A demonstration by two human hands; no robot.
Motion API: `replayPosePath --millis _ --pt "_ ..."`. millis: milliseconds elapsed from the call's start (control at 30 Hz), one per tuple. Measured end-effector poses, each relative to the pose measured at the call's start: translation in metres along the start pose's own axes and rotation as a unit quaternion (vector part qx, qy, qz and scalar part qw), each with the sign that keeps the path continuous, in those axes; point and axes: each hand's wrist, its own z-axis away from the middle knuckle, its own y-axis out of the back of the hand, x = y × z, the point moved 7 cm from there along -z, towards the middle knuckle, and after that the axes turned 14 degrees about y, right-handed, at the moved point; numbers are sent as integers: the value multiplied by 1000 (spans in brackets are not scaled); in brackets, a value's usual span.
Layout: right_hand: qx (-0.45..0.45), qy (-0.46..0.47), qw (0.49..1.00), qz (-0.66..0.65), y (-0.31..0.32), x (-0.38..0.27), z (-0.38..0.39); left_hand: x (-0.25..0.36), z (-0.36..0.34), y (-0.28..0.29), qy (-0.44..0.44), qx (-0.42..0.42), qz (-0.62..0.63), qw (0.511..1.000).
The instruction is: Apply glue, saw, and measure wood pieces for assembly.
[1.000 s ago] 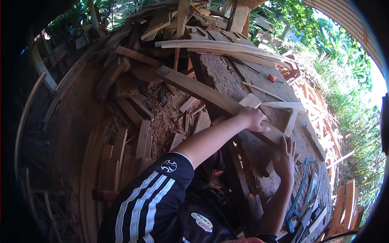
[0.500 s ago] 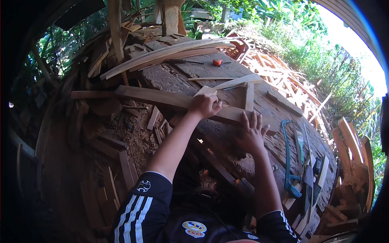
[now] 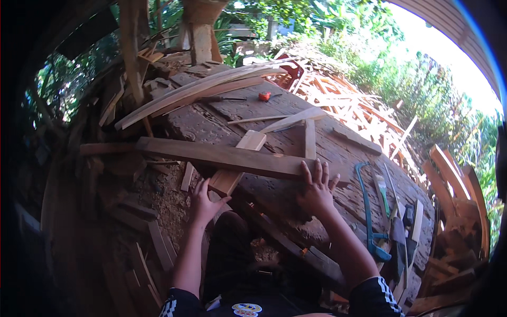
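A long brown wooden plank lies across the bench in front of me. Crossing under it is a short, lighter wooden block, whose far end shows beyond the plank. My left hand grips the block's near end, thumb on one side and fingers on the other. Toward the plank's right end, my right hand is open, its spread fingers resting against the edge. Past the plank, an upright wooden strip meets a pale tapered piece at an angle.
The rough bench also bears a blue hacksaw, a paintbrush, a red tape measure and a dark slim tool. Long curved boards lie at the back left. Wood offcuts cover the ground nearby.
My left hand has moved from the far side of the plank to its near side. The short block now sticks out beneath the plank toward me. My right hand stays on the plank.
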Motion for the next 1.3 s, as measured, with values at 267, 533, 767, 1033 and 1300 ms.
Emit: replayPosePath --millis 267,533,767,1033,1300 --pt "-11 -25 1000 13 8 -7 4 20 8 -22 -30 2 26 999" --pt "-2 -38 999 2 7 0 7 57 17 -77 68 46 -5 997" --pt "0 -41 999 2 6 4 6 45 6 -91 74 42 42 995" --pt "7 -29 1000 3 1 1 4 37 -1 -81 53 25 69 996" --pt "6 -26 999 -18 0 -2 5 27 1 -79 41 12 46 998"
